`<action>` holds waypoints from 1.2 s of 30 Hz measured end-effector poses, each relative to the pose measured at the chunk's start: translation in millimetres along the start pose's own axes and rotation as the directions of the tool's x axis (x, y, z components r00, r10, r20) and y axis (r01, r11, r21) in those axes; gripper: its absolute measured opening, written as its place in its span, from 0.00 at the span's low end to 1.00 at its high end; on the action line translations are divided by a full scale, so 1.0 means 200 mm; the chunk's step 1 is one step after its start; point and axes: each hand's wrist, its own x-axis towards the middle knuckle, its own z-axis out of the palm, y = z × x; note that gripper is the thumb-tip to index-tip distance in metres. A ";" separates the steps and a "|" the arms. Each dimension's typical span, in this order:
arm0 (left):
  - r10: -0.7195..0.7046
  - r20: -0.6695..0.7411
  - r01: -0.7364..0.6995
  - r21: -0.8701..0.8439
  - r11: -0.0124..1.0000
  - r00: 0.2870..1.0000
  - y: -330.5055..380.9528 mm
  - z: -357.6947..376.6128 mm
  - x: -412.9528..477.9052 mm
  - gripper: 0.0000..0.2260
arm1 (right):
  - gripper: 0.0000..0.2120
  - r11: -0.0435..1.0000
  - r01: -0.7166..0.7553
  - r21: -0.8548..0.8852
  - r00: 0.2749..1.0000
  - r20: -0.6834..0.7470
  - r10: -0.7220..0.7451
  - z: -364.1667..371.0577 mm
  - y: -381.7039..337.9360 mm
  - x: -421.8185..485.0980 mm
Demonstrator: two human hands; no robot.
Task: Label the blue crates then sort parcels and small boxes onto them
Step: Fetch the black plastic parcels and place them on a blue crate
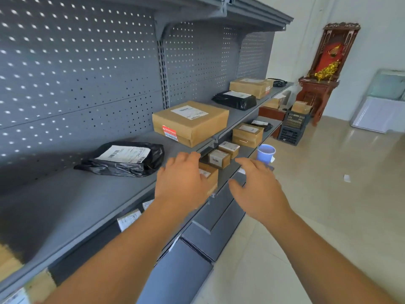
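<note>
Both forearms enter from the bottom of the frame and reach toward centre.

Left hand [182,181]: fingers loosely extended, slightly apart, gripping nothing. It overlaps the near end of a small box [212,174] on the lower shelf [228,172]; cannot tell whether they touch.

Right hand [256,189]: fingers spread and slightly bent, thumb out, empty, above the front edge of the lower shelf.

Lower left of frame: labelled cartons [129,219] partly hidden under the lip of the upper shelf [65,205].

Just beyond the left hand, same lower shelf: two more small labelled boxes [219,158] in a row, then a bigger carton [247,134]. A blue cup [265,152] stands near the shelf edge, just above the right hand's fingertips.

Upper shelf, left to centre: a black parcel [122,160] with a white label, lying flat; further along, a large flat cardboard box [190,123], label on top, red sticker on its front. Beyond these, a second black parcel [234,100] and another cardboard box [251,86]. A grey pegboard [76,73] backs the shelves.

Right of centre, far: two dark blue crates [290,133] stacked on the floor past the shelf end, a carton [301,107] on top. Labels on the crates: too small to tell.

Upper right: a carved wooden cabinet [328,69] against the wall.
</note>
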 end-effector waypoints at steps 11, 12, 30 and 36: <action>-0.318 -0.095 0.324 0.052 0.945 0.943 -0.16 0.04 0.22 0.21 | 0.24 0.925 0.244 0.291 0.941 0.159 -0.298 0.25 -0.13 0.52; -0.344 -0.112 0.352 0.058 0.934 0.932 -0.21 0.03 0.23 0.21 | 0.24 0.915 0.267 0.303 0.932 0.161 -0.326 0.28 -0.18 0.56; -0.726 -0.157 0.731 -0.034 0.682 0.670 -0.76 0.04 0.41 0.21 | 0.27 0.824 0.457 0.335 0.743 0.366 -0.561 0.76 -0.74 1.12; -0.856 -0.101 0.847 -0.123 0.517 0.508 -0.74 0.09 0.46 0.20 | 0.26 0.788 0.508 0.347 0.631 0.473 -0.615 0.87 -0.78 1.24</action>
